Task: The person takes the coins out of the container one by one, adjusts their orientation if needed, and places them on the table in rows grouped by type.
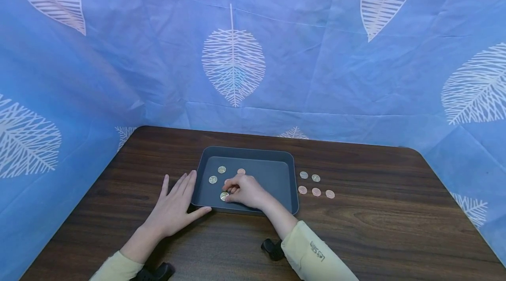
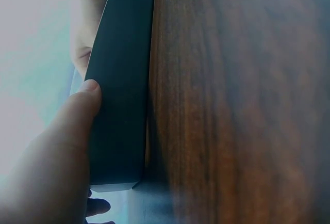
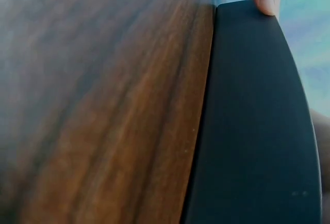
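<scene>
In the head view a dark grey tray (image 1: 272, 180) lies on the wooden table. My right hand (image 1: 247, 192) is over the tray, fingers curled, and pinches a silver-coloured coin (image 1: 224, 196) at the thumb tip near the front left. Whether that coin touches the tray floor I cannot tell. Two silvery coins (image 1: 222, 169) lie farther left in the tray, and a copper coin (image 1: 241, 171) shows just behind the hand. My left hand (image 1: 174, 208) has its fingers spread and straight, resting against the tray's left front corner. In the left wrist view the thumb (image 2: 88, 92) presses the tray wall.
To the right of the tray, two silvery coins (image 1: 303, 175) lie in a back row and three copper coins (image 1: 316, 192) in a front row on the table (image 1: 375, 210). A blue cloth (image 1: 300, 66) with white leaf patterns hangs behind the table.
</scene>
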Tool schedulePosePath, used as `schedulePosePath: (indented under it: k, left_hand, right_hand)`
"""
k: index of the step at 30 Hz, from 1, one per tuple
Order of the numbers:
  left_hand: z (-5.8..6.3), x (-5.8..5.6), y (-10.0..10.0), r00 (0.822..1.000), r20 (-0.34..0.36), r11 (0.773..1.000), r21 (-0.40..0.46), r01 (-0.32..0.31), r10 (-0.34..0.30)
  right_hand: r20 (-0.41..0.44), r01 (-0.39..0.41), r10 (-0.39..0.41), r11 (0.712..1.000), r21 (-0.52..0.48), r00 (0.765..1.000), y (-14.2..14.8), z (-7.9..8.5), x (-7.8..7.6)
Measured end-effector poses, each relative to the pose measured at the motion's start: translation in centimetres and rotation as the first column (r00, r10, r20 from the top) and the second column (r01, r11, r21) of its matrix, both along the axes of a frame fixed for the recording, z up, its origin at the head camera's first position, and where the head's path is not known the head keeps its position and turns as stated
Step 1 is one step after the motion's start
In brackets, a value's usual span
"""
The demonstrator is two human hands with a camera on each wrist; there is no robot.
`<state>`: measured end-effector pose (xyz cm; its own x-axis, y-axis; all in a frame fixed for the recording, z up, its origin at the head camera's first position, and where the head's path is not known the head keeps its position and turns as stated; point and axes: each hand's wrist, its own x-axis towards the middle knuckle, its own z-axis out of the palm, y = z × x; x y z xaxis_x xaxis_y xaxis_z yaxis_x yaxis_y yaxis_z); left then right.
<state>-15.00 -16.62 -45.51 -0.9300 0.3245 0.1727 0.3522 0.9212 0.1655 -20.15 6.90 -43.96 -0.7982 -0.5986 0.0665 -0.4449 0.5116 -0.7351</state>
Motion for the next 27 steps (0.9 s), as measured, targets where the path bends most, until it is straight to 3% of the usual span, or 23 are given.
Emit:
schedulePosePath:
  k: [7,14,27]
  left_hand:
    - [0.06,0.01,-0.01,1.0,-0.006,1.0,0.0,0.002,-0.002]
    - [0.12,-0.04,0.0,1.0,-0.003,1.0,-0.005,0.001,-0.002]
    - [0.25,0.01,-0.05,1.0,0.002,1.0,0.0,0.01,-0.01]
  right_hand:
    - [-0.049,-0.017,0.019,0.998,0.054,0.999,-0.16,-0.01,0.22]
    - [-0.07,-0.024,0.027,0.999,0.039,0.997,-0.33,-0.01,0.08]
    - [-0.021,-0.016,0.015,0.999,-0.038,1.0,0.05,0.41,0.46]
